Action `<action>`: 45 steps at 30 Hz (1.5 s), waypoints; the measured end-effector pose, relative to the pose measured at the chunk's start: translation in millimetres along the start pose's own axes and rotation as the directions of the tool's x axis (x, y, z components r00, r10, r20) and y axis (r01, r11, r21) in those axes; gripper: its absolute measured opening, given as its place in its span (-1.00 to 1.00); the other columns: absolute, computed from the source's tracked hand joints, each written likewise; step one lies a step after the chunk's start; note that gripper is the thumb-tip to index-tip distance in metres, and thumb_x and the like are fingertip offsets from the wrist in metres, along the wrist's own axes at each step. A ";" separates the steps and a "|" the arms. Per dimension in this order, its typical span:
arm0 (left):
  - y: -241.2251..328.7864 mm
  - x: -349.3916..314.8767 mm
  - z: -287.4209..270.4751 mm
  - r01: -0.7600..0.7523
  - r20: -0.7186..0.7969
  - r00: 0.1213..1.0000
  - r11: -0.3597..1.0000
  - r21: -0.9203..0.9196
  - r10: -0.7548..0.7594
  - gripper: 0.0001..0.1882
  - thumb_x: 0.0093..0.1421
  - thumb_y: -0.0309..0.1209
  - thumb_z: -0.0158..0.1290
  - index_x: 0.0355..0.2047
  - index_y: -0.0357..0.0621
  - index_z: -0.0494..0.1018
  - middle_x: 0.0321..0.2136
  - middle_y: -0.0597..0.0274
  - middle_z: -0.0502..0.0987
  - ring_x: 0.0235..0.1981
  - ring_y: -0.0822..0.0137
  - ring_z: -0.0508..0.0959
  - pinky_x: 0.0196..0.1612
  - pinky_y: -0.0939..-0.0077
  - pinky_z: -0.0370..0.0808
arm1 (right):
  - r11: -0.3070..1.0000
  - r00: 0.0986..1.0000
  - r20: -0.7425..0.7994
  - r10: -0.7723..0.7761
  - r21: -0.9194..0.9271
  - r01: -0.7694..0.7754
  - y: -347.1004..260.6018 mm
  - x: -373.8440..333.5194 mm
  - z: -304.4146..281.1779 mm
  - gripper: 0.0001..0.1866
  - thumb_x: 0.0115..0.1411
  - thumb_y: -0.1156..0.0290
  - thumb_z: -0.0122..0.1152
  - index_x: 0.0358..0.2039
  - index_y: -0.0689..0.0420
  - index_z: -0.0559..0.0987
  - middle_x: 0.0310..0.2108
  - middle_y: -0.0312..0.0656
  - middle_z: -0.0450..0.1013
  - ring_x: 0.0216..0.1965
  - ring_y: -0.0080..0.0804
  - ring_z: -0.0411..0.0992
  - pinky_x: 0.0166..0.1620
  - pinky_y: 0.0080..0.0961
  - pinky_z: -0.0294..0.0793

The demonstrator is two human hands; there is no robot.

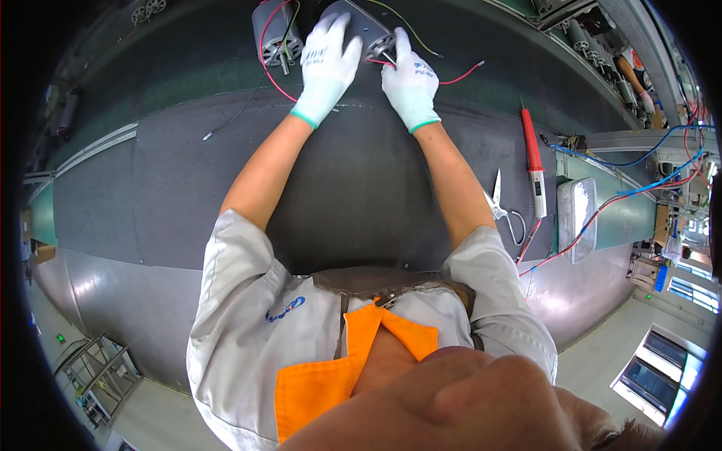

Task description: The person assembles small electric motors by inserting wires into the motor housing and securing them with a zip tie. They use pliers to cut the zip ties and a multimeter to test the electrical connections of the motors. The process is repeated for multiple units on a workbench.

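A grey cylindrical electric motor (366, 30) lies tilted at the far side of the bench, its vented end and thin shaft toward the right. My left hand (325, 64), in a white glove with a green cuff, grips it from the left with the fingers over its casing. Gloved alike, my right hand (412, 84) holds the shaft end, one finger stretched along the motor's end. Both palms are hidden. Red and yellow-green wires trail out to the right. Just left of my left hand stands a second grey motor (277, 36) with red and black wires, its shaft pointing toward me.
On the dark mat (353, 180) at right lie scissors (497, 197) and a red-and-white pen-shaped tool (532, 146) with a cord. Beside them sits a metal tray (577, 218), crossed by red and blue cables (617, 197). More motors (590, 45) and another person's arm (633, 75) appear far right.
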State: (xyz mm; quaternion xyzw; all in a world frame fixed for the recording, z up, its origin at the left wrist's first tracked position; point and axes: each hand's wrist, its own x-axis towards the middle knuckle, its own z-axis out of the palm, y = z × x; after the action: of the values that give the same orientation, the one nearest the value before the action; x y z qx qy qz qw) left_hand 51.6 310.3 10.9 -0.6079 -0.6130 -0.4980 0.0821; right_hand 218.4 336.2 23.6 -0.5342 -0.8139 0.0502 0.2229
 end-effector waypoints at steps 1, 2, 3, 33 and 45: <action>2.4 9.6 10.8 0.005 -0.037 0.999 0.999 0.039 -0.004 -0.54 0.29 -0.24 0.09 0.17 -0.11 0.47 0.12 -0.04 0.51 0.17 -0.02 0.48 0.24 0.11 0.38 | 1.000 0.999 -0.037 -0.015 -0.012 0.014 -1.0 -3.2 4.2 -0.19 0.11 0.41 0.23 0.41 0.00 0.25 -0.24 0.05 0.60 -0.22 0.02 0.61 -0.10 -0.10 0.56; -3.0 18.9 18.1 0.011 -0.073 0.997 0.996 0.090 -0.004 -0.58 0.31 -0.22 0.06 0.15 -0.01 0.49 0.10 0.04 0.54 0.16 0.02 0.49 0.21 0.03 0.38 | 1.000 0.998 -0.060 -0.008 0.013 0.009 -2.7 -8.0 9.5 -0.21 0.09 0.43 0.23 0.39 0.00 0.29 -0.24 0.04 0.60 -0.22 0.02 0.60 -0.09 -0.10 0.56; -11.6 26.8 22.3 -0.120 -0.155 0.976 0.972 0.203 0.153 -0.61 0.25 -0.19 0.14 0.00 -0.15 0.57 0.04 -0.01 0.55 0.12 0.02 0.50 0.14 0.15 0.42 | 1.000 0.996 -0.087 -0.001 0.029 0.004 -1.2 -12.1 13.8 -0.24 0.08 0.46 0.22 0.36 0.00 0.33 -0.24 0.03 0.60 -0.22 0.02 0.60 -0.08 -0.10 0.56; -16.6 107.0 46.5 -0.464 0.628 0.776 0.724 0.510 0.054 -0.67 0.32 -0.10 -0.09 0.01 0.31 0.55 -0.07 0.34 0.63 0.08 0.18 0.54 0.09 -0.13 0.36 | 0.783 0.930 0.368 -0.009 0.580 -0.222 4.0 38.1 7.2 -0.16 0.20 0.29 0.17 0.47 0.02 0.10 -0.16 0.16 0.59 -0.16 0.09 0.60 0.02 -0.03 0.54; 91.3 -66.4 -60.2 -0.502 0.185 0.811 0.823 -0.266 0.555 -0.97 0.14 -0.45 0.23 -0.39 -0.04 0.64 -0.38 0.29 0.63 -0.14 0.16 0.58 0.31 -0.08 0.29 | 0.902 0.983 0.182 -0.027 0.428 -0.055 -40.8 -217.0 -81.3 -0.10 0.20 0.37 0.28 0.47 0.20 0.06 -0.37 -0.02 0.60 -0.39 -0.02 0.59 -0.33 -0.17 0.55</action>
State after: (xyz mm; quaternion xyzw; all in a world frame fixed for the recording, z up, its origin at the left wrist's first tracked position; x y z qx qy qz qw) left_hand 113.2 202.0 40.1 -0.8184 -0.3695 -0.4335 0.0757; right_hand 289.3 112.6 42.3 -0.4705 -0.7958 0.2797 0.2591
